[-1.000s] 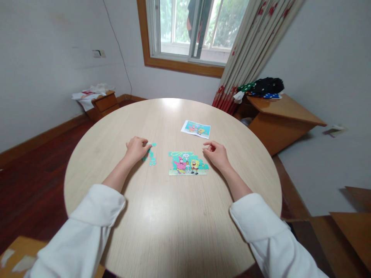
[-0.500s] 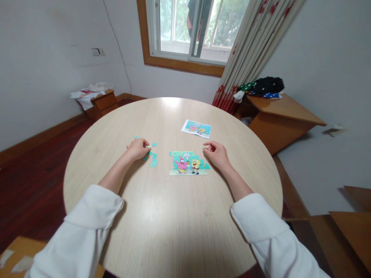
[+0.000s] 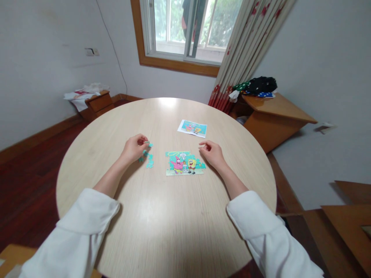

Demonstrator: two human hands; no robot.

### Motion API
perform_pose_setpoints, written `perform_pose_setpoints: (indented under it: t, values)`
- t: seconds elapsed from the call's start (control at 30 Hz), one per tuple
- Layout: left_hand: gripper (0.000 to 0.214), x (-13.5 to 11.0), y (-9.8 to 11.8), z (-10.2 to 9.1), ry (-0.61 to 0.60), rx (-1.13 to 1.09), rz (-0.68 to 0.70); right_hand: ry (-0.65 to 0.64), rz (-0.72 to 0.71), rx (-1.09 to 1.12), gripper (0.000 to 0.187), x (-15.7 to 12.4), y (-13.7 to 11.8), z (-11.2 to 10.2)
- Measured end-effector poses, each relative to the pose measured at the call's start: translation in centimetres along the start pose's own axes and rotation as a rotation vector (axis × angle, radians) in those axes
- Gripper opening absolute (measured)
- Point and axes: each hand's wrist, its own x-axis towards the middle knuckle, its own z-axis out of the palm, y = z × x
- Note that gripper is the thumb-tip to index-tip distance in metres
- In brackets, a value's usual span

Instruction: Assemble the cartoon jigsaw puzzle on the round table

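Observation:
A partly assembled cartoon jigsaw puzzle (image 3: 184, 163) lies in the middle of the round wooden table (image 3: 162, 216). Several loose teal puzzle pieces (image 3: 148, 159) lie to its left. My left hand (image 3: 133, 148) rests beside those pieces, its fingers curled in a pinch on a small puzzle piece at the fingertips. Just right of the puzzle's top corner my right hand (image 3: 211, 153) rests on the table with thumb and forefinger pinched together; whether it holds anything I cannot make out. A printed reference picture (image 3: 192, 128) lies farther back.
A low wooden cabinet (image 3: 269, 116) with dark clothes on it stands at the right by the curtain (image 3: 246, 50). A small drawer unit (image 3: 95, 102) with papers sits by the left wall. Cardboard lies on the floor at the right.
The view has shifted a little to the right and down. My left hand has lifted its fingertips slightly with a piece pinched. My right hand has stayed beside the puzzle.

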Motion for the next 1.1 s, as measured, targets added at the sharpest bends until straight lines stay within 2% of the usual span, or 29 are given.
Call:
perform_pose_setpoints:
  t: [0.1, 0.2, 0.5, 0.7, 0.87, 1.1]
  values:
    - [0.023, -0.6, 1.0, 0.3, -0.094, -0.243, -0.029, -0.002, -0.008, -0.008, 0.020, 0.0, -0.2, 0.0]
    - [0.032, -1.5, 2.0, 0.9, -0.225, -0.388, -0.091, -0.002, -0.033, -0.019, 0.019, -0.2, -0.6, 0.3]
    - [0.037, -3.9, 3.4, 3.5, -0.479, -0.455, -0.105, -0.176, -0.174, 0.021, 0.024, -2.2, -3.0, 1.9]
    - [0.039, -4.9, 3.8, 4.8, -0.544, -0.461, -0.064, -0.403, -0.199, 0.203, 0.029, -3.3, -4.1, 2.4]
    - [0.043, -5.3, 4.2, 5.0, -0.594, -0.462, -0.055, -0.580, -0.149, 0.308, 0.031, -3.9, -4.4, 2.5]
    - [0.044, -5.3, 4.1, 5.1, -0.577, -0.554, -0.102, -0.563, -0.004, 0.487, 0.032, -3.6, -3.9, 2.7]
